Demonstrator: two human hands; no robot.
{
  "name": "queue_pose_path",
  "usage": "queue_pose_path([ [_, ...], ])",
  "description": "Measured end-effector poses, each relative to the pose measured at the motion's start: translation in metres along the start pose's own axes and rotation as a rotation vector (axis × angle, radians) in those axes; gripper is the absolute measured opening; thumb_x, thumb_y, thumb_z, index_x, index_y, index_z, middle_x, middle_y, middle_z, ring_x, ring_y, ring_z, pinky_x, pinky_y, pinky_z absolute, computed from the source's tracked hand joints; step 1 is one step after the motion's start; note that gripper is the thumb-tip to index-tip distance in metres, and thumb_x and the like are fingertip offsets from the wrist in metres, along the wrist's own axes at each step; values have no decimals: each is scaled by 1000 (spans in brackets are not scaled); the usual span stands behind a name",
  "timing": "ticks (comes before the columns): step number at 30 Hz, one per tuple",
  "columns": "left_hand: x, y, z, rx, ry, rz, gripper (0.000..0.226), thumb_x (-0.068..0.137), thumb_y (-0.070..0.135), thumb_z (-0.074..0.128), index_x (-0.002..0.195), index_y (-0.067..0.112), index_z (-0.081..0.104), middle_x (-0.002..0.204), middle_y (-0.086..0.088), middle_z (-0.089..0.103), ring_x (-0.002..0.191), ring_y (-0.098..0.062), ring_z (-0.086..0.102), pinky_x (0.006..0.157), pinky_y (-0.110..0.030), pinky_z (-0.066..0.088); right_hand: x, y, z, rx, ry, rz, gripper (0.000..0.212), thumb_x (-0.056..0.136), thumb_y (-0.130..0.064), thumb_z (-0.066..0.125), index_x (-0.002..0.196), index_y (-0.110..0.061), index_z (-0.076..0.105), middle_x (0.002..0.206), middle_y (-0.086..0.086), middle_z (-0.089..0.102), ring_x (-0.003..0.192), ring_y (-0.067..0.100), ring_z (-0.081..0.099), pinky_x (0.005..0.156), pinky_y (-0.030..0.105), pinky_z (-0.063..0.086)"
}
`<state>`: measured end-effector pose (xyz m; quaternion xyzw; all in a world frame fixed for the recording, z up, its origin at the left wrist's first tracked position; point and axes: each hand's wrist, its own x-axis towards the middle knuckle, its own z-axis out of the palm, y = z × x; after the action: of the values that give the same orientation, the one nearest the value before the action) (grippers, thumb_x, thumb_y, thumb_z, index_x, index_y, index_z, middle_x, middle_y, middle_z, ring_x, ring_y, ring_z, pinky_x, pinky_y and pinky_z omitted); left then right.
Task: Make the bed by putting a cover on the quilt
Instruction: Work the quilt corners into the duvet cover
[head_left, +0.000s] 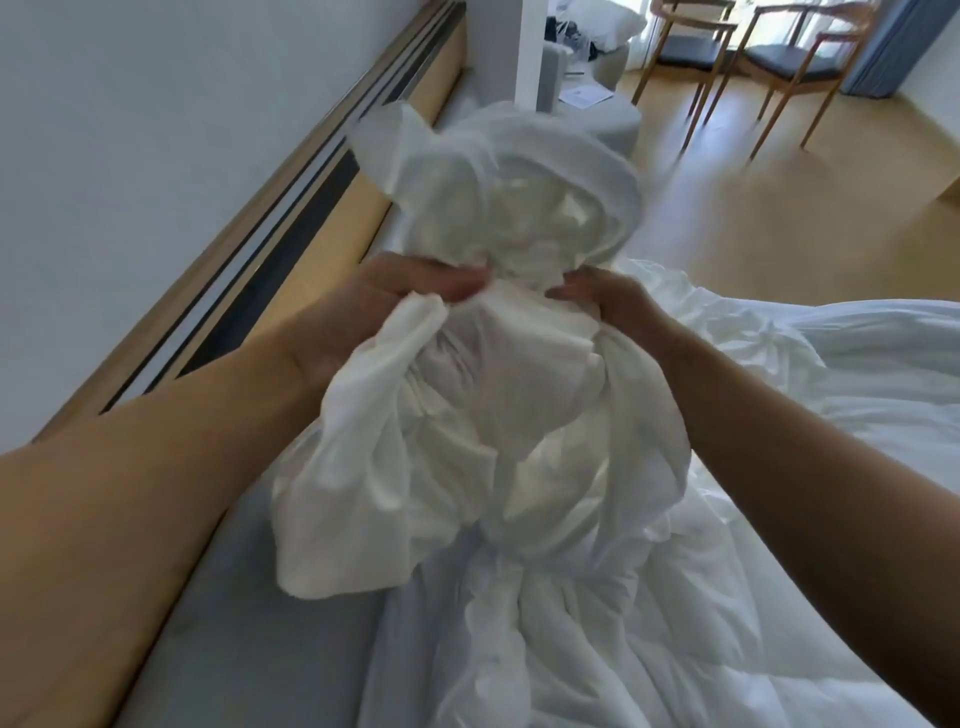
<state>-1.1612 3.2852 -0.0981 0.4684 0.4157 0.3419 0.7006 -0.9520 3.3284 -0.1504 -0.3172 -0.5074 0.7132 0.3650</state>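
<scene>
A bunched white quilt cover (498, 208) is held up in the middle of the view, blurred, with loose folds hanging below my hands. My left hand (384, 301) grips the bunch from the left and my right hand (608, 304) grips it from the right, both at the same height. Beneath the bunch the fabric trails down to the white quilt (857, 374), which lies crumpled across the right side of the bed. Where cover ends and quilt begins inside the bunch I cannot tell. The grey bed sheet (249, 613) shows at lower left.
A wooden headboard rail (291, 208) runs along the white wall on the left. Beyond the bed stand a grey seat (618, 122) and two wooden chairs (784, 57) on a wood floor (779, 208).
</scene>
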Motion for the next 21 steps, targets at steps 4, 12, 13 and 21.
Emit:
queue_pose_path([
  [4,5,1,-4,-35,66,66,19,85,14,62,82,10,81,90,-8,77,83,-20,75,70,-26,60,-17,7,10,-62,-491,343,44,44,-29,99,82,-15,82,80,0,77,72,11,74,65,24,59],
  [12,11,-2,-14,-168,46,16,39,79,6,59,117,2,67,118,-17,71,104,-32,71,85,-38,60,-37,-25,9,-301,-155,161,44,58,14,79,98,-5,78,97,7,78,90,24,75,74,35,62],
  [13,10,-2,-14,-180,40,38,40,78,4,58,116,3,67,115,-15,72,102,-30,72,82,-36,60,-41,-27,9,-273,-111,117,43,59,11,72,96,-9,79,96,7,78,89,24,75,72,34,62],
  [21,1,-6,1,67,-126,-137,30,62,3,73,93,6,72,96,-12,66,83,-26,69,71,-26,59,-23,-37,-3,-79,-117,-164,43,48,-19,84,91,-20,82,94,-2,77,88,13,74,76,27,58],
])
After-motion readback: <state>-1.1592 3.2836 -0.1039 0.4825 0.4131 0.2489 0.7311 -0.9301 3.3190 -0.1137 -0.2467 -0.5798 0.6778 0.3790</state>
